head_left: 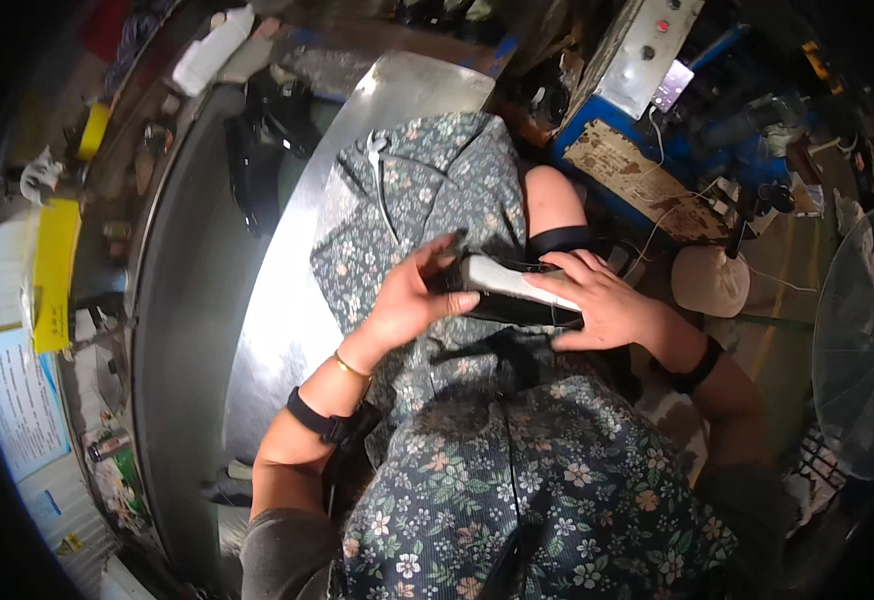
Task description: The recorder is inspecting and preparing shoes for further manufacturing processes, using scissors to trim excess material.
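Two hands, left grip [412, 295], right grip [597, 295], shoe [512, 290] between

A: Dark blue-green dress [517, 480], small cream and peach flowers all over it.
B: White strip [507, 281] on a black piece [517, 310]. Gold bangle [350, 366], black wristbands [314, 415]. Silver table [287, 310], yellow sheet [54, 272] far left.

Bare metal table [287, 320] free on left, blue machine [647, 150] blocks right
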### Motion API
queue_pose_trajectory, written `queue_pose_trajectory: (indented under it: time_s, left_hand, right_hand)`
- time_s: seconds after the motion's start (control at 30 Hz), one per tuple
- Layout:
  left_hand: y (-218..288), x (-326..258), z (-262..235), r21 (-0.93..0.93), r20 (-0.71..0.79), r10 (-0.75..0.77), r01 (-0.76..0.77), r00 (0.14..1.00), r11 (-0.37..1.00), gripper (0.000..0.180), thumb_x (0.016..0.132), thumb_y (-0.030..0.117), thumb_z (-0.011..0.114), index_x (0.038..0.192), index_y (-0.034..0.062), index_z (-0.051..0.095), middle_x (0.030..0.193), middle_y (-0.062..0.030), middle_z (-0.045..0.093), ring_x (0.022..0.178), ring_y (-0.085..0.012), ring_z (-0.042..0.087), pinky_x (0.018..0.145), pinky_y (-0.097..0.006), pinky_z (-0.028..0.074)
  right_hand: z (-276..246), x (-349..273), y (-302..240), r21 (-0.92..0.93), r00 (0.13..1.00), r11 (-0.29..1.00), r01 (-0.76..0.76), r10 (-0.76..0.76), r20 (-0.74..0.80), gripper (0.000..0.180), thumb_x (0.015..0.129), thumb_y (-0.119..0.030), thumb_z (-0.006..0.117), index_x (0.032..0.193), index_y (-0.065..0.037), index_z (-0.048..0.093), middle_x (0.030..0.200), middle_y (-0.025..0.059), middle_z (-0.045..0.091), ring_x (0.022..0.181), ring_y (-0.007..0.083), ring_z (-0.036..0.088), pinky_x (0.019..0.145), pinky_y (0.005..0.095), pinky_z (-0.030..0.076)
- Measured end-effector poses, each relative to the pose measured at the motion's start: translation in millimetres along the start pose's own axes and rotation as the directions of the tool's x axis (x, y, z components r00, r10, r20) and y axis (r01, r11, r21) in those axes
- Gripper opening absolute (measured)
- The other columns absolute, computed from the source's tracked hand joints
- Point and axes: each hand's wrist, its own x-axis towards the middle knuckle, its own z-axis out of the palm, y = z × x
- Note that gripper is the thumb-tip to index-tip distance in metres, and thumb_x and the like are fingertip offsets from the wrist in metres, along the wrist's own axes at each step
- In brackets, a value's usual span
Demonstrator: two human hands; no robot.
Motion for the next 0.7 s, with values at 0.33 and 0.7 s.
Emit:
queue_pose_trajectory:
  time_s: [0.33,0.7]
  left_hand:
    - [16,32,55,-0.097,-0.113,0.335,-0.345,0.936,0.933,0.043,0.090,0.000,0.064,0.130,-0.0036,0.049,0.118,-0.0077,0.061,0.105,-0.0132,0.058,0.097,-0.028,0.045]
    - [-45,11,30,-0.033,-0.137,0.037,-0.041,0.990,0.999,0.026,0.092,0.004,0.063,0.117,-0.0043,0.060,0.107,-0.0038,0.066,0.096,-0.0095,0.059,0.088,-0.022,0.046]
  right_hand:
    - [-88,-59,-17,0.648,0.701,0.758,0.076,0.422,-0.575,0.076,0.077,-0.004,0.075,0.144,-0.002,0.039,0.143,0.0113,0.044,0.125,0.0203,0.047,0.105,0.0329,0.037]
    - [-134,-108,3,-0.102,0.348,0.817,-0.567,0.125,-0.929,0.067,0.063,-0.027,0.083,0.127,-0.021,0.063,0.123,0.0168,0.055,0.097,0.0332,0.054,0.090,0.0418,0.043]
